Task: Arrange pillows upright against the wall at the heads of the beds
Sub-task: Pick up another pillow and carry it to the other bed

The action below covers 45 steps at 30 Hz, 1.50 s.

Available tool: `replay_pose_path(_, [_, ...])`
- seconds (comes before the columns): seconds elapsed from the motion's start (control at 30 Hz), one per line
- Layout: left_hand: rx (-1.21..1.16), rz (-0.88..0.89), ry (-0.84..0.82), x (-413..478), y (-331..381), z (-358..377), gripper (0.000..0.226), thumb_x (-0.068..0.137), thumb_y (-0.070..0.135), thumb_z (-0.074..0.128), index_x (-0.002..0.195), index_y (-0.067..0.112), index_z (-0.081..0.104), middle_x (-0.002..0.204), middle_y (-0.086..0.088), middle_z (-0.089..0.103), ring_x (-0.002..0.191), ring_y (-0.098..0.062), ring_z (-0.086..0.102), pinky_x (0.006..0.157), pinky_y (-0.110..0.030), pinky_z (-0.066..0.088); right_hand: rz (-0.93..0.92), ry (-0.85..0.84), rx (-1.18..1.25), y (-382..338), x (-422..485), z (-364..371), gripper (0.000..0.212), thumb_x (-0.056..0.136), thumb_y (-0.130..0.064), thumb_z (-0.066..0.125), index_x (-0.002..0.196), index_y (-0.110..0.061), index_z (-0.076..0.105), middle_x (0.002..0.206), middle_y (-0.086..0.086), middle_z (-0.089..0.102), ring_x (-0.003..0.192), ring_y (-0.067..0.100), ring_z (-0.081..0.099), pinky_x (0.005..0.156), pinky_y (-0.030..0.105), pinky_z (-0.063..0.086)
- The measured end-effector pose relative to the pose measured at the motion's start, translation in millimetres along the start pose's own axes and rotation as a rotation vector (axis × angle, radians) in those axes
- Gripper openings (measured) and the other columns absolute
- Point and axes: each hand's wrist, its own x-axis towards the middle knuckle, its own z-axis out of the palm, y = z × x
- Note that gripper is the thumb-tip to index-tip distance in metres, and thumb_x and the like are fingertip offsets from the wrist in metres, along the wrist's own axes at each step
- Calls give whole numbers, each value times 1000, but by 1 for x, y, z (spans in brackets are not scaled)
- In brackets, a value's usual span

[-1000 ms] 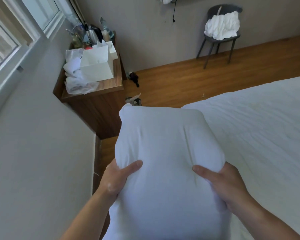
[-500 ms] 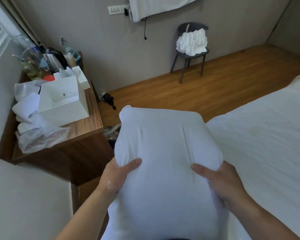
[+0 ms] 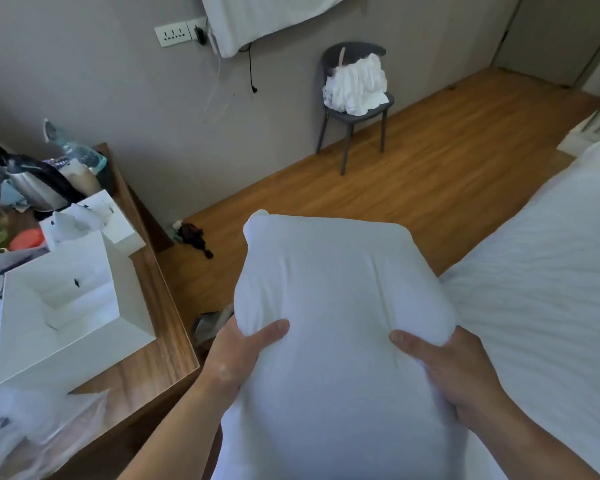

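A plump white pillow (image 3: 336, 282) fills the centre of the head view, held out in front of me over the gap between the bedside table and the bed. My left hand (image 3: 238, 351) grips its left side, thumb pressed into the front. My right hand (image 3: 447, 368) grips its right side the same way. The white bed (image 3: 541, 289) lies to the right, its edge touching or just behind the pillow. The pillow's lower end runs out of frame at the bottom.
A wooden bedside table (image 3: 153, 344) at left carries white paper bags (image 3: 63, 306), a kettle (image 3: 39, 188), bottles and plastic wrap. A dark chair (image 3: 354, 112) with white linen stands by the grey wall. Small dark items (image 3: 194, 237) lie on the wood floor.
My view has swung right, away from the window and side wall. The table and chair shifted left in view. Both hands kept the same grip on the pillow.
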Motion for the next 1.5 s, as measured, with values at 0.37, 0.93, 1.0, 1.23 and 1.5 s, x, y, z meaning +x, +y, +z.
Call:
replay_pose_path(0.37, [21, 45, -17, 204, 148, 30, 57, 72, 34, 93, 124, 29, 70, 108, 4, 83, 98, -26, 80, 92, -52, 62, -4, 30, 78, -127, 199, 34, 42, 68, -23, 94, 99, -28, 67, 98, -8, 75, 90, 14, 70, 84, 39, 54])
replay_pose_path(0.93, [170, 89, -353, 525, 348, 120, 53, 67, 34, 93, 116, 29, 74, 101, 9, 84, 94, -18, 81, 80, -39, 62, 30, 377, 220, -253, 452, 60, 34, 74, -23, 90, 84, -36, 61, 84, -19, 70, 80, 5, 66, 80, 35, 51])
replay_pose_path(1.0, [193, 94, -401, 557, 366, 138, 62, 59, 40, 94, 117, 33, 73, 104, 11, 84, 91, -13, 81, 78, -36, 61, 35, 417, 240, -263, 473, 57, 34, 74, -21, 90, 87, -37, 62, 74, -22, 73, 74, -3, 68, 78, 32, 52])
replay_pose_path(1.23, [253, 187, -556, 658, 425, 230, 67, 60, 35, 99, 114, 50, 62, 98, 35, 77, 95, 6, 74, 72, -19, 57, 51, 568, 290, -282, 569, 23, 35, 71, -25, 92, 89, -40, 65, 79, -25, 75, 86, 2, 69, 83, 34, 53])
replay_pose_path(1.5, [257, 272, -567, 748, 491, 377, 55, 81, 18, 88, 106, 52, 52, 83, 36, 72, 73, 24, 66, 71, -12, 47, 69, 594, 327, -309, 706, -74, 36, 73, -27, 91, 88, -42, 62, 88, -21, 72, 83, -1, 66, 73, 26, 51])
